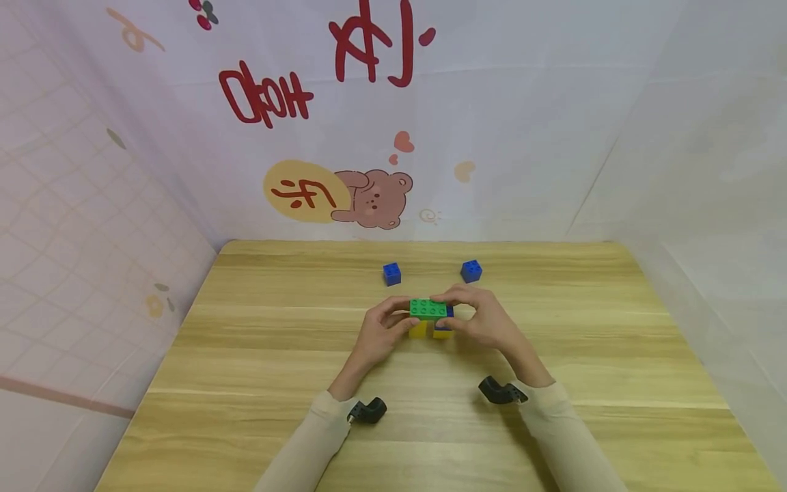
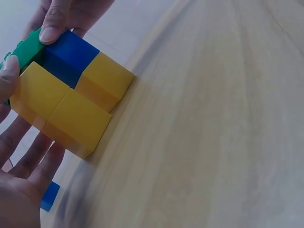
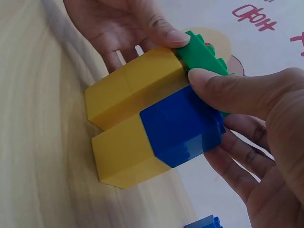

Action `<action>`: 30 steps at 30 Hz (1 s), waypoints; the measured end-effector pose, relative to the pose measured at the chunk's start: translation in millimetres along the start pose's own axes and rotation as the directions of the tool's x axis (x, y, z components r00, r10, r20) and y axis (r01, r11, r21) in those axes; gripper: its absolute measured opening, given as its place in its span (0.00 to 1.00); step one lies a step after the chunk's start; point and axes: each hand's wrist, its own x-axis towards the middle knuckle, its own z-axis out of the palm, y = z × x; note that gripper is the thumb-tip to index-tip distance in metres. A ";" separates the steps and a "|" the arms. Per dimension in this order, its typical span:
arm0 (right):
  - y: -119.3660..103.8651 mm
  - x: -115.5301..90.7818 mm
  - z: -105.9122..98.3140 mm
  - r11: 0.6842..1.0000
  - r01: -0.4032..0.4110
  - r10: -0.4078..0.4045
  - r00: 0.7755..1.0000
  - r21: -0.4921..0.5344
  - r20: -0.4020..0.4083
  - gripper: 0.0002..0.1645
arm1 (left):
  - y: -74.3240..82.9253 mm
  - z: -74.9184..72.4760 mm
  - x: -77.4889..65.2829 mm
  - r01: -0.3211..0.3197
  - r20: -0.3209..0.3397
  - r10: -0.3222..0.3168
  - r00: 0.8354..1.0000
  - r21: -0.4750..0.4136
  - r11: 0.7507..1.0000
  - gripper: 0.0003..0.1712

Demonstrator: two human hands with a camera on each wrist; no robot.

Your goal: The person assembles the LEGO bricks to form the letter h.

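Apparent step: seating the green brick [image 1: 427,309] across two columns. The left hand [image 1: 380,335] and right hand [image 1: 490,321] pinch it between them. Next move likely calls for aligning studs, then pressing evenly. The brick is oblong, eight-studded, above the yellow column [image 2: 61,107] and blue brick [image 3: 178,126]; full seating is unconfirmed.

My right grip [image 3: 268,114] held the green brick [image 3: 204,54], thumb on its side, fingers beyond the blue block [image 3: 183,126]. At the upper edge, my left grip [image 3: 111,31] had its thumb against the brick's near end. The yellow column [image 3: 135,80] met the green brick; just beside it, the blue block sat on a yellow block [image 3: 128,159]. Wood-grained surface [image 3: 38,118] lay leftward, red writing [image 3: 254,18] up right, another blue brick [image 3: 202,223] at the bottom.
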 end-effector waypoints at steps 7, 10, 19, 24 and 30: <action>-10.7 0.9 4.6 0.999 -0.031 0.032 0.999 0.036 -0.027 0.26 | 4.9 1.6 0.7 -0.009 -0.028 0.009 1.000 0.017 1.000 0.18; -23.7 2.2 5.3 0.999 -0.021 0.023 0.999 0.041 -0.047 0.25 | 6.0 1.8 1.0 -0.009 -0.044 0.010 0.999 0.032 0.999 0.17; -34.6 4.9 7.6 0.999 0.047 -0.045 0.996 0.025 -0.079 0.25 | 10.1 4.6 0.4 0.036 -0.089 -0.033 0.996 0.033 0.999 0.17; -5.7 2.1 8.5 0.999 0.020 -0.019 0.999 0.028 -0.038 0.25 | 4.8 8.1 -1.6 0.030 -0.084 -0.025 0.996 0.058 0.998 0.17; 3.5 -2.8 3.8 1.000 -0.020 0.020 1.000 0.002 0.010 0.26 | -1.6 12.7 -5.0 0.027 -0.073 -0.022 0.997 0.075 0.997 0.22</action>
